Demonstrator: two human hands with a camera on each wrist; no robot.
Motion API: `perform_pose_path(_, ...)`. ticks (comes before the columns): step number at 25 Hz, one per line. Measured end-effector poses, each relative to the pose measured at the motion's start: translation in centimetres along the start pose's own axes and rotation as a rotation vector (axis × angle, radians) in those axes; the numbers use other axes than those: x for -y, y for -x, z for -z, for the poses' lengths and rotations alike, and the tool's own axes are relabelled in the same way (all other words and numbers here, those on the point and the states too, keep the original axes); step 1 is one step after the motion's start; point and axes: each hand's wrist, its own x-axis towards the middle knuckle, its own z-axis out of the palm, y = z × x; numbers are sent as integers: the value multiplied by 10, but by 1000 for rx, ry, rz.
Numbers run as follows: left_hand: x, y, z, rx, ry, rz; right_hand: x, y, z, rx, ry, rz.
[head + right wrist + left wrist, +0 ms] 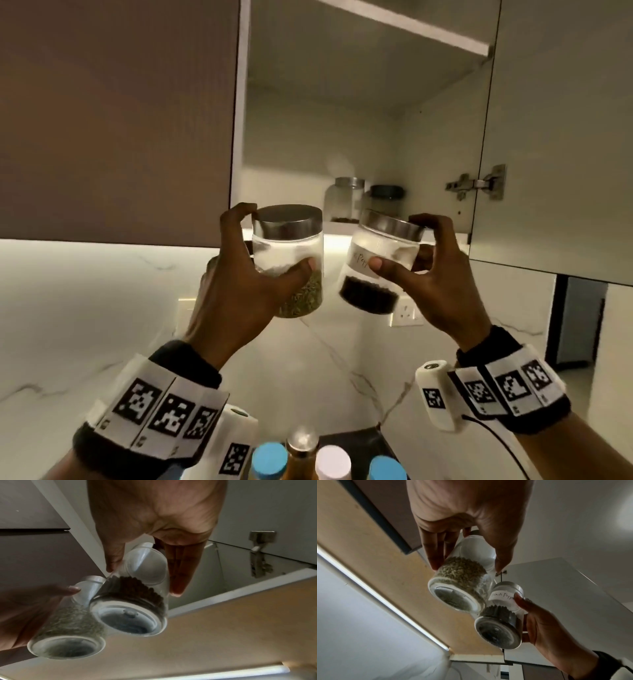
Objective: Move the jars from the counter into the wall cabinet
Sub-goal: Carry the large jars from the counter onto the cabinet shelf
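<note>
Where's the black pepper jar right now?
The black pepper jar is in the right hand, tilted, just below the open cabinet shelf, beside the seed jar.

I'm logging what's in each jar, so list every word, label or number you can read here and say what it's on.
"...ck Pepp...": handwritten on the white label of the dark-peppercorn jar held by the right hand; both ends are cut off.
In the head view the same label is too blurred to read.
The green-seed jar in the left hand shows no label.
The wristband markers are patterns, not text.
</note>
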Motion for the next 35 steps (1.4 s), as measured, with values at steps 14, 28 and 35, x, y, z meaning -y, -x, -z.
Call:
perform_pose_path(14,-51,-123,-4,2,-251,-90,19,-188,-12,160,491,295)
perform_pose_path(28,-37,-181,-50,-20,-450,18,-24,-295,-73,572,573,178)
perform_pose_path(35,-42,-228,-75,-29,-651,25,-67,-313,-105,562,510,147)
